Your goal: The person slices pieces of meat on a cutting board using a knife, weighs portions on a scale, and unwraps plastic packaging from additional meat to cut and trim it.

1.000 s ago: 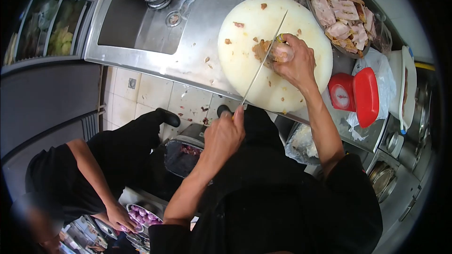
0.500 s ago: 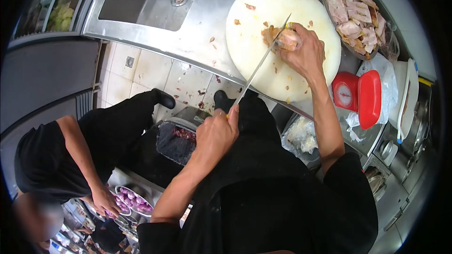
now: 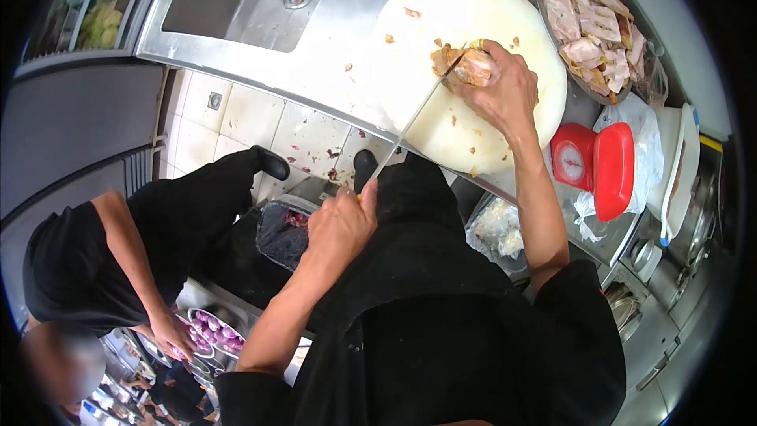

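My left hand (image 3: 341,225) is wrapped round the handle of a long, thin-bladed knife (image 3: 410,120). The blade slants up and away over the round white cutting board (image 3: 410,12), its tip end at a piece of browned, pale-pink meat (image 3: 476,69). Curled over the right side of this meat, my right hand (image 3: 505,88) presses it to the board, with a yellow band on one finger. Cut brown bits (image 3: 445,59) lie left of the blade, and small scraps are scattered over the board.
A tray of meat pieces (image 3: 585,20) stands at the far right, near a red kitchen scale (image 3: 613,170). A steel sink (image 3: 221,12) is at the upper left. At the lower left, another person's hand (image 3: 169,331) is beside bowls of purple onions (image 3: 213,331).
My left hand has drawn the knife back toward my body and to the left, so its tip sits nearer the meat. My right hand keeps holding the meat.
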Demonstrator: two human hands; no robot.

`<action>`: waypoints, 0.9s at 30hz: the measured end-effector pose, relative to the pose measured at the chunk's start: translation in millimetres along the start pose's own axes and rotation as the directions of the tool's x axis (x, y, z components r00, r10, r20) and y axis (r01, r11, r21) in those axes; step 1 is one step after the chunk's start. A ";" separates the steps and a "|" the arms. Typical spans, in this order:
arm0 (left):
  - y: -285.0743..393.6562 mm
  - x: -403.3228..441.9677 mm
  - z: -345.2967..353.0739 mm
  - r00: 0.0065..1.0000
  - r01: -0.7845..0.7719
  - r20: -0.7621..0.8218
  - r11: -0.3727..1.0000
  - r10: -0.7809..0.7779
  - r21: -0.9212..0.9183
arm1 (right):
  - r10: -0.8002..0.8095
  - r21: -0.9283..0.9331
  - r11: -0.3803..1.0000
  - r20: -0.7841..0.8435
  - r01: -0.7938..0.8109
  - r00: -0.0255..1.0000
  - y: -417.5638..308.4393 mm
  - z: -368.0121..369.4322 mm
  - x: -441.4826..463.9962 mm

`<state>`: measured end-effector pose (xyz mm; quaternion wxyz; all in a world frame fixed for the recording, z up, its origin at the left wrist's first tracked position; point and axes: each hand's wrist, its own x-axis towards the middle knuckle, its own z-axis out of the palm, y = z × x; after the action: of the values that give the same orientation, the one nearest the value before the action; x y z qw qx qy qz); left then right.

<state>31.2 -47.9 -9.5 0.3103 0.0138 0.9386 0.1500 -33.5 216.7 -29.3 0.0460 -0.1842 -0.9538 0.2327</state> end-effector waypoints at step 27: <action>1.8 7.4 -10.0 0.998 -0.050 -0.027 0.998 0.051 0.042 | -0.107 0.214 0.977 0.401 0.021 0.910 -14.4 18.0 99.8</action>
<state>19.2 -48.0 -5.6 0.2929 0.0417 0.9451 0.1385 -134.0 234.4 -38.5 -0.1290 -0.0939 -0.9187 0.3613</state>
